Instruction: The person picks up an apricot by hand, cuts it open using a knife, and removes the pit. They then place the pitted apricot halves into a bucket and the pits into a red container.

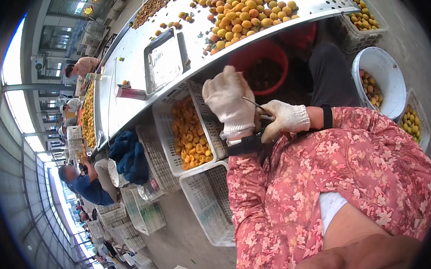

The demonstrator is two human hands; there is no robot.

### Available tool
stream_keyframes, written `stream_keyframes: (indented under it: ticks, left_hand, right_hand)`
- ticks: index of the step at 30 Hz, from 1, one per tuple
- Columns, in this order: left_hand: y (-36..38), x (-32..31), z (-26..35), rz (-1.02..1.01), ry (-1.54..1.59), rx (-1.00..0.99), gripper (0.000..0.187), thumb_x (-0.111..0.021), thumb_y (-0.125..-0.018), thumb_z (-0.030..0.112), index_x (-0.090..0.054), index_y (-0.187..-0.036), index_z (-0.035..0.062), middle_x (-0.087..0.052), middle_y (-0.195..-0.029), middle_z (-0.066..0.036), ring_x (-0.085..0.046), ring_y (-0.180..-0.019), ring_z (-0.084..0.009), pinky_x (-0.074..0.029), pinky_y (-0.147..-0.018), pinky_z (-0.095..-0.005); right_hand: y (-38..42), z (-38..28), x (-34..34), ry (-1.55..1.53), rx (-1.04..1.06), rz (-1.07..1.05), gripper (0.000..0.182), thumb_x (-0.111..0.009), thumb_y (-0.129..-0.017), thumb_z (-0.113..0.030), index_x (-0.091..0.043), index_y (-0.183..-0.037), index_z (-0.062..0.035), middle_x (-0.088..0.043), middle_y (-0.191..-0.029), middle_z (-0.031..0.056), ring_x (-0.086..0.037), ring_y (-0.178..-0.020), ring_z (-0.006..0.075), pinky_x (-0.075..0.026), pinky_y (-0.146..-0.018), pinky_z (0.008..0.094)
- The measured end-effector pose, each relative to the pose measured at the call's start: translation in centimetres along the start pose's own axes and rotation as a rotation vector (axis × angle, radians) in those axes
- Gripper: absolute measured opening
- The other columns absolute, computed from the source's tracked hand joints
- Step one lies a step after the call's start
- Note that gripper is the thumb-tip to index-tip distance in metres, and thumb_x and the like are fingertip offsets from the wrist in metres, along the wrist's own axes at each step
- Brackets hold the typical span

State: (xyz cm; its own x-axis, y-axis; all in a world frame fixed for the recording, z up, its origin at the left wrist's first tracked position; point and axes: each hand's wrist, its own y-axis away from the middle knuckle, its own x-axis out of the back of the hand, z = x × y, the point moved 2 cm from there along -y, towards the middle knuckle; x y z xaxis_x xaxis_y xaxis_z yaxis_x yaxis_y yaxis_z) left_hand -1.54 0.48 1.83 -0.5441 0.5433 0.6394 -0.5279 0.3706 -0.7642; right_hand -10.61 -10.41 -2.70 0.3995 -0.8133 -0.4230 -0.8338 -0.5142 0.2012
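Observation:
My left hand [229, 97], in a whitish work glove, is raised in front of me with its fingers curled in; the inside of the fist is hidden. My right hand [285, 118], gloved too, is closed beside the left wrist. From its fingers a thin dark metal tool [252, 102] sticks out towards the left hand. A black strap [245, 145] circles my left wrist at the glove's cuff, and the right fingertips are right by it. Another black band [327, 116] is on my right forearm. Behind the left hand stands a red basin [280, 58] with dark contents.
A metal table [202, 67] carries a heap of apricots [243, 18] and a metal tray [162, 62]. A white crate [164, 132] of split apricots [190, 131] stands below, beside another crate [207, 203]. At right is a white bucket [392, 71] with fruit. A person [89, 182] sits further left.

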Motion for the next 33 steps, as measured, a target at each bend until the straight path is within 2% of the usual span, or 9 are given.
stream_keyframes:
  ticks: [3,6,9,11,13,15,19,22,33]
  left_hand:
    - [-1.2,0.0,0.2,-0.130,-0.052,-0.106,0.014,-0.063,-0.087,0.012,-0.066,-0.099,0.0051,-0.065,-0.086,-0.013,-0.063,-0.077,-0.0329,-0.050,-0.074,-0.0434]
    - [-2.5,-1.2,-1.5,0.196,0.467,0.435,0.018,-0.061,-0.094,0.012,-0.064,-0.107,0.0000,-0.068,-0.089,-0.009,-0.063,-0.076,-0.0201,-0.052,-0.075,-0.0312]
    - [-1.7,-1.6,-2.6,0.189,1.114,0.952,0.019,-0.057,-0.097,0.011,-0.063,-0.107,-0.0038,-0.065,-0.084,-0.007,-0.059,-0.075,-0.0111,-0.048,-0.071,-0.0239]
    - [-0.9,-2.4,-2.0,0.123,1.054,0.851,0.020,-0.059,-0.097,0.015,-0.064,-0.105,-0.0027,-0.065,-0.083,-0.005,-0.059,-0.075,-0.0114,-0.049,-0.071,-0.0251]
    - [-0.5,-2.0,-1.4,0.050,0.337,0.305,0.015,-0.065,-0.089,0.016,-0.067,-0.099,0.0050,-0.068,-0.084,-0.010,-0.064,-0.074,-0.0249,-0.051,-0.071,-0.0360]
    - [-0.3,-1.3,-0.6,-0.107,0.028,0.059,0.015,-0.064,-0.088,0.016,-0.068,-0.098,0.0058,-0.068,-0.089,-0.014,-0.066,-0.080,-0.0322,-0.052,-0.074,-0.0406]
    - [0.3,-1.5,-2.0,-0.199,0.001,0.086,0.015,-0.065,-0.087,0.017,-0.068,-0.096,0.0049,-0.069,-0.090,-0.014,-0.067,-0.083,-0.0341,-0.053,-0.076,-0.0419]
    - [0.2,-1.6,-3.4,-0.080,0.304,0.374,0.013,-0.064,-0.086,0.016,-0.067,-0.094,0.0065,-0.069,-0.086,-0.014,-0.066,-0.081,-0.0342,-0.051,-0.075,-0.0439]
    - [0.8,-0.8,-4.8,-0.161,0.432,0.493,0.013,-0.063,-0.089,0.014,-0.067,-0.097,0.0045,-0.068,-0.088,-0.015,-0.067,-0.080,-0.0309,-0.052,-0.075,-0.0392]
  right_hand:
    - [-0.6,0.8,0.0,0.049,0.028,-0.003,0.036,-0.081,-0.067,-0.006,-0.064,-0.098,-0.0010,-0.060,-0.081,-0.0003,-0.058,-0.073,0.0075,-0.051,-0.066,0.0248]
    - [-0.9,1.0,-0.5,0.262,0.152,-0.014,0.032,-0.082,-0.071,-0.007,-0.066,-0.098,-0.0004,-0.061,-0.080,-0.0010,-0.054,-0.071,0.0055,-0.051,-0.063,0.0230]
    - [-0.9,0.6,-0.1,0.198,0.231,0.021,0.033,-0.082,-0.071,-0.007,-0.066,-0.098,0.0001,-0.062,-0.081,0.0002,-0.057,-0.073,0.0063,-0.053,-0.063,0.0239]
    - [-0.7,0.5,0.0,0.177,0.210,0.033,0.032,-0.082,-0.071,-0.007,-0.065,-0.097,0.0004,-0.063,-0.081,0.0009,-0.059,-0.073,0.0071,-0.054,-0.063,0.0246]
    - [-0.3,0.5,0.0,0.146,0.184,0.054,0.031,-0.082,-0.071,-0.007,-0.065,-0.095,0.0006,-0.063,-0.081,0.0016,-0.060,-0.074,0.0079,-0.055,-0.063,0.0253]
    - [-0.2,0.4,0.1,0.210,0.137,0.039,0.028,-0.082,-0.071,-0.008,-0.064,-0.091,0.0012,-0.064,-0.082,0.0032,-0.062,-0.074,0.0098,-0.055,-0.064,0.0257]
    - [-0.6,1.3,0.3,0.206,0.141,0.009,0.027,-0.082,-0.071,-0.008,-0.063,-0.087,0.0012,-0.064,-0.081,0.0040,-0.063,-0.073,0.0104,-0.055,-0.064,0.0260]
    - [-0.8,1.6,0.3,0.190,0.128,0.035,0.027,-0.082,-0.070,-0.008,-0.063,-0.086,0.0013,-0.064,-0.079,0.0042,-0.064,-0.073,0.0108,-0.055,-0.064,0.0264]
    - [-0.8,1.6,0.2,0.194,0.133,0.017,0.027,-0.082,-0.070,-0.006,-0.064,-0.088,0.0019,-0.064,-0.080,0.0055,-0.064,-0.073,0.0117,-0.056,-0.065,0.0276]
